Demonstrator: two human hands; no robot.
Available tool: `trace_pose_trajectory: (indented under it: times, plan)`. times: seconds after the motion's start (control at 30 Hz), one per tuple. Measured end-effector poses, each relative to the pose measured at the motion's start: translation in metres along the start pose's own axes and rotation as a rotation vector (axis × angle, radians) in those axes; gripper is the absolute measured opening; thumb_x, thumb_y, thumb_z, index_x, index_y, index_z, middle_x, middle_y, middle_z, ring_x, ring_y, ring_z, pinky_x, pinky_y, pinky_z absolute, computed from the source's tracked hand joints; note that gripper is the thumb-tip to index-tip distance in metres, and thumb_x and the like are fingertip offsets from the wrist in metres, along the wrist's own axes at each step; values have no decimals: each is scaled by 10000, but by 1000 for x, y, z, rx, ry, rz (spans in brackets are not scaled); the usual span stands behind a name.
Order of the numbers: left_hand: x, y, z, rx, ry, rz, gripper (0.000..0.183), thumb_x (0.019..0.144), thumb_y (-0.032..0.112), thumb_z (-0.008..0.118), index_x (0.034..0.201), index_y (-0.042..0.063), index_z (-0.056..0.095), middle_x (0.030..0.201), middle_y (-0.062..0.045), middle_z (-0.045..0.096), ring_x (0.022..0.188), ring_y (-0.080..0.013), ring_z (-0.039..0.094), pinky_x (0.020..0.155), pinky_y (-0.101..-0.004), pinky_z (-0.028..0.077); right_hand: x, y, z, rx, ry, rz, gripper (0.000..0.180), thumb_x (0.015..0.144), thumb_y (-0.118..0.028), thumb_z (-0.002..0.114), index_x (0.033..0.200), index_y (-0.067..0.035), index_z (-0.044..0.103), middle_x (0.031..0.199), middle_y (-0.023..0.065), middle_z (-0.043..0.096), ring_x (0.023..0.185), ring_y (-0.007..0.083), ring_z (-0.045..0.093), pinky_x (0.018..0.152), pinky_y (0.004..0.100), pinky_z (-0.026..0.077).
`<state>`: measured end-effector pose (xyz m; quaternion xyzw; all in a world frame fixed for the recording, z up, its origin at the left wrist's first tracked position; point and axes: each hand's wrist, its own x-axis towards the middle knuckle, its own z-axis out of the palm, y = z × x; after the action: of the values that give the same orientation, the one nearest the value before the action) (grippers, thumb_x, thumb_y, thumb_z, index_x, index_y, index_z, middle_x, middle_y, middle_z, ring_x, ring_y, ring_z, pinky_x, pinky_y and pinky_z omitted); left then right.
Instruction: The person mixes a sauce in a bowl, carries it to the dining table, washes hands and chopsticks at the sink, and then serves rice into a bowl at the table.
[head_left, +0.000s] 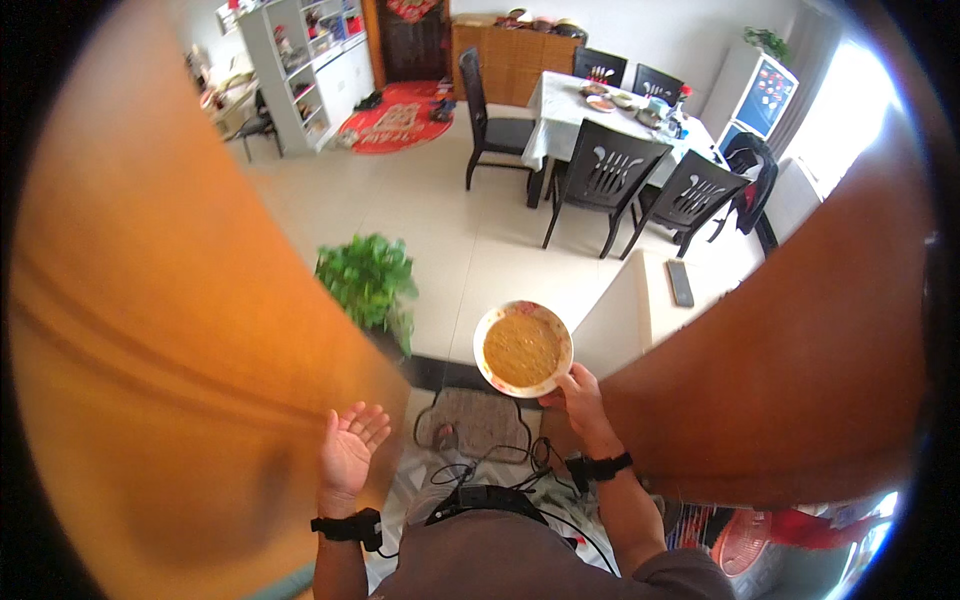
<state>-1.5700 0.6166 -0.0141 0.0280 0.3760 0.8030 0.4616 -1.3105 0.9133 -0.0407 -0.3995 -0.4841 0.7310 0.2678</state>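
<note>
My right hand (581, 401) grips the near right rim of a white bowl (478, 349) with red marks on its inner rim. Inside it lies a yellow-brown, thick sauce or soup (523, 349) with small pale bits. The bowl is held in the air, roughly level, over the doorway floor. With palm up and fingers apart, my left hand (351, 446) holds nothing; it is in front of the orange-brown wooden door or door frame (247, 360) on the left. Both wrists wear black straps.
A grey mat (472, 424) lies at the threshold. A leafy potted plant (367, 281) stands ahead left. To the right, a phone (679, 283) rests on a pale cabinet top. Beyond, black chairs (607, 169) surround a dining table (559, 94) with several dishes. A reddish-brown wooden panel (750, 390) flanks the right.
</note>
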Motion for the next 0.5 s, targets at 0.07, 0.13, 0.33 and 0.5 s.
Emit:
trace_pose_trajectory:
  times: [0.07,0.13,0.33,0.5]
  plan:
    - [91,2,33,1,25,-23,483,1044,453,402,1223,42,583,1196,-195,657,1103,-318,636,997,-465,492,54,-28,-11,-25,95,-10,232,962,-100,487,1124,57,540,937,149,680,721,210,699,650,309,608]
    - [173,12,72,23,-109,-13,477,1043,447,413,1222,41,587,1185,-185,664,1103,-310,638,996,-456,494,95,-54,-22,-15,149,9,260,964,-108,488,1137,83,517,944,167,675,721,217,700,653,313,609]
    - [395,26,202,80,-381,-129,423,1039,393,455,1190,29,610,1164,-176,674,1085,-291,652,965,-431,520,215,-122,-40,4,268,-65,239,946,-86,496,1130,61,539,925,152,677,705,209,701,652,309,613]
    - [551,19,243,139,-339,-117,397,1035,389,463,1177,48,608,1144,-155,678,1071,-288,652,962,-421,520,347,-169,-56,-27,232,-101,273,961,-82,472,1164,94,517,930,178,683,716,214,708,671,313,612]
